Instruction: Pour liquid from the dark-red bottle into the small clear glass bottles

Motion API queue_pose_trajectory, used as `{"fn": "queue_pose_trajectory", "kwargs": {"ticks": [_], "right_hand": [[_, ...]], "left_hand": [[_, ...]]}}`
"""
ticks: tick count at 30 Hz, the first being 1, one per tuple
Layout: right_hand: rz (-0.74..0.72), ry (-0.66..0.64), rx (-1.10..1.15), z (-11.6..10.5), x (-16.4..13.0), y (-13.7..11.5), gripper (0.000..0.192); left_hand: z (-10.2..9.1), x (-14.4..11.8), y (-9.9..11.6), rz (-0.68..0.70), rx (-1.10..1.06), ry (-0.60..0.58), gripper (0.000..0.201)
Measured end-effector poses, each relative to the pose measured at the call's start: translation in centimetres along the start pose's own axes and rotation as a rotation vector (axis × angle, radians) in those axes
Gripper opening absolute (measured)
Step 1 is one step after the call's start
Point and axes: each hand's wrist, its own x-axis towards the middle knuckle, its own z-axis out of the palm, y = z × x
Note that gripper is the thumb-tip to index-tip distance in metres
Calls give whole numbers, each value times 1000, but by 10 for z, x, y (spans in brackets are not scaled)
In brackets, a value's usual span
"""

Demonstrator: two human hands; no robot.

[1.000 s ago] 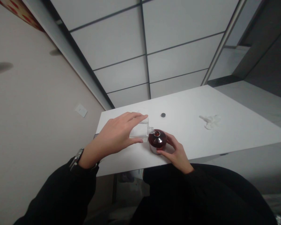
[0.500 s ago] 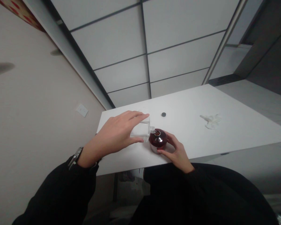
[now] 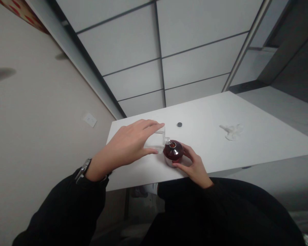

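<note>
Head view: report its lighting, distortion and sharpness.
Head view: dim, even light; wide-angle tilt bends the wall panels; soft focus throughout. The clear bottle in the left hand is faint against the white table; the dark red bottle shows a small glint.

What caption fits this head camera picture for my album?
Left hand tips a clear glass bottle into a dark red bottle steadied by the right hand.

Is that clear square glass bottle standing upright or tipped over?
Tipped. The clear square glass bottle lies nearly sideways in the left hand, its neck at the opening of the dark red round bottle.
</note>
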Motion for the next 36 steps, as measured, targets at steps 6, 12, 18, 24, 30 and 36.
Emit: {"fn": "queue_pose_trajectory", "kwargs": {"ticks": [6, 12, 18, 24, 30, 36], "right_hand": [[15, -17, 1, -1, 1, -3, 75], [10, -19, 6, -1, 1, -4, 75], [5, -13, 9, -1, 1, -4, 75], [-4, -9, 3, 0, 1, -4, 75], [-2, -11, 5, -1, 1, -6, 74], [-3, -13, 8, 0, 2, -6, 75]], "left_hand": [[-3, 3, 2, -2, 17, -40, 73], [-2, 4, 1, 15, 29, -33, 73], [-2, 6, 4, 18, 45, -43, 70], [-2, 9, 7, 12, 54, -68, 69], [-3, 11, 10, 20, 69, -89, 69], [-3, 12, 12, 41, 83, -79, 68]]}}
